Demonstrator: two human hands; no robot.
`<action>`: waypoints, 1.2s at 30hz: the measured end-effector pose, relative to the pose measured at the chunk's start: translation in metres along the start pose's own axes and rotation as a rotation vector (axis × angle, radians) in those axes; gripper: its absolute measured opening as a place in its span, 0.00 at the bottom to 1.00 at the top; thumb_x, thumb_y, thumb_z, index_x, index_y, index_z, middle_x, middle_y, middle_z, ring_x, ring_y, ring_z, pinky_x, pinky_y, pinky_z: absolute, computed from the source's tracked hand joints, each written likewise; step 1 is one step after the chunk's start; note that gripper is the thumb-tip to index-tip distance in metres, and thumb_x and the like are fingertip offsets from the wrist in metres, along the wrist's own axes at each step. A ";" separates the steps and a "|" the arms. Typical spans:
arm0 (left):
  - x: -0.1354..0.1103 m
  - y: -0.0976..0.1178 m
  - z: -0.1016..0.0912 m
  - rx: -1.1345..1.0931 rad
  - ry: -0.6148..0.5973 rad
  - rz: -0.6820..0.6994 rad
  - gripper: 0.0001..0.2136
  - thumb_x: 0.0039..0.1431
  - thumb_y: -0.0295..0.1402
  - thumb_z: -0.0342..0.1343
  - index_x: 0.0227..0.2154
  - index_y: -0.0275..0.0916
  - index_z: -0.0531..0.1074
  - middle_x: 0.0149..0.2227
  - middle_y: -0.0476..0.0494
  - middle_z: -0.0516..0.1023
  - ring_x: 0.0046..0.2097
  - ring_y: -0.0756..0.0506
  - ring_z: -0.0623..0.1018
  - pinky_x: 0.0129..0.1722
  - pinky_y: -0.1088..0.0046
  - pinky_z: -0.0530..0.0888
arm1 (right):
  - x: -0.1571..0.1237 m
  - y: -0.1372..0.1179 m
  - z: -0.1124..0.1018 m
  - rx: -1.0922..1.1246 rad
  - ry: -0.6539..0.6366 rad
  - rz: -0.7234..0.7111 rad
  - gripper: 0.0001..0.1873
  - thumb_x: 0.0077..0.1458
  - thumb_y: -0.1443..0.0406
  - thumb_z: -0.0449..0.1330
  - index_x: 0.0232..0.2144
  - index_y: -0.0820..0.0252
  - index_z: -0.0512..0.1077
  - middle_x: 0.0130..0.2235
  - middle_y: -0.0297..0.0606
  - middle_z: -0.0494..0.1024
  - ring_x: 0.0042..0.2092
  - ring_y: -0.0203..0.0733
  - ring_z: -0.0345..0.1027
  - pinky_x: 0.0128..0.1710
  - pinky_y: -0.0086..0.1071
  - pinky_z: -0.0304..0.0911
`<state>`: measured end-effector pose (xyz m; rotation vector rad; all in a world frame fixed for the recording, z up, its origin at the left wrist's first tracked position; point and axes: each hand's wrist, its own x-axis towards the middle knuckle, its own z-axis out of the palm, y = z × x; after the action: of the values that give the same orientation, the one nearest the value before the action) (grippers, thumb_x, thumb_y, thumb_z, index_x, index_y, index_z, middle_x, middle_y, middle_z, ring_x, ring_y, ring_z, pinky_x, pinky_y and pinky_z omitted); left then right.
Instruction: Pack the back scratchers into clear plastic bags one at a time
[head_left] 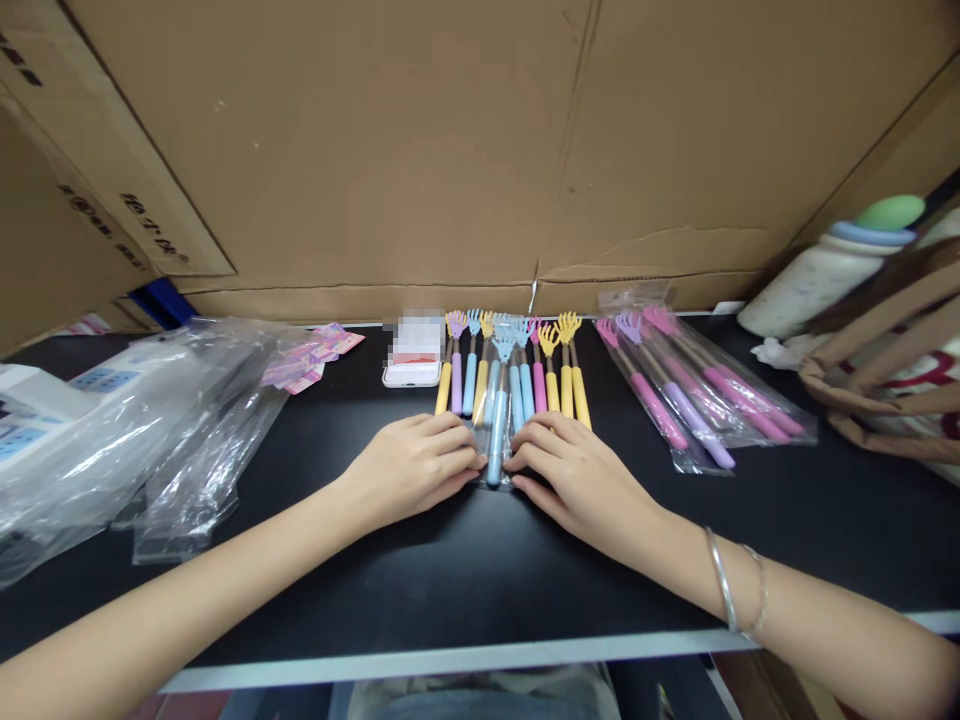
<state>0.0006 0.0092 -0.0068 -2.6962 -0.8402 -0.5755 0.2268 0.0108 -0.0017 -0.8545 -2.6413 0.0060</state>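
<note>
A row of small claw-headed back scratchers [517, 375] with yellow, blue, purple and pink handles lies on the black table [450, 570]. In front of the row, a blue scratcher inside a clear sleeve [497, 440] lies between my hands. My left hand [412, 465] rests palm down with its fingertips pressed on the sleeve's left edge. My right hand [577, 475], with bracelets on its wrist, presses fingertips on the sleeve's right edge. Both sets of fingers lie together and fairly flat.
Bagged pink and purple scratchers [697, 395] lie to the right. A pile of clear plastic sleeves [150, 430] and a white box [30, 410] sit left. A phone [412, 365], pink labels [311, 360], a bottle [825, 265] and a bag [892, 370] lie nearby. Cardboard [450, 150] walls the back.
</note>
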 end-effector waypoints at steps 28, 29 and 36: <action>-0.001 0.001 -0.002 0.070 0.097 -0.064 0.07 0.61 0.31 0.48 0.34 0.40 0.71 0.34 0.50 0.77 0.39 0.48 0.75 0.37 0.74 0.68 | -0.001 -0.002 -0.006 -0.015 -0.007 0.058 0.08 0.60 0.67 0.50 0.37 0.61 0.68 0.37 0.42 0.71 0.43 0.46 0.62 0.44 0.41 0.61; -0.001 0.000 -0.002 0.069 0.105 -0.055 0.06 0.61 0.31 0.49 0.34 0.40 0.71 0.34 0.51 0.77 0.39 0.48 0.75 0.38 0.75 0.68 | 0.000 -0.002 -0.006 -0.008 -0.002 0.049 0.08 0.60 0.67 0.49 0.37 0.61 0.68 0.37 0.42 0.72 0.44 0.46 0.62 0.45 0.41 0.60; -0.001 0.000 -0.001 0.072 0.120 -0.012 0.07 0.62 0.35 0.50 0.35 0.41 0.72 0.34 0.51 0.78 0.38 0.49 0.75 0.38 0.75 0.68 | -0.001 -0.002 -0.006 0.021 0.031 -0.012 0.08 0.60 0.67 0.51 0.40 0.60 0.70 0.38 0.41 0.73 0.45 0.46 0.62 0.46 0.40 0.61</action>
<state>-0.0003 0.0078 -0.0060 -2.5653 -0.8294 -0.6892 0.2286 0.0080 0.0039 -0.8256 -2.6123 0.0177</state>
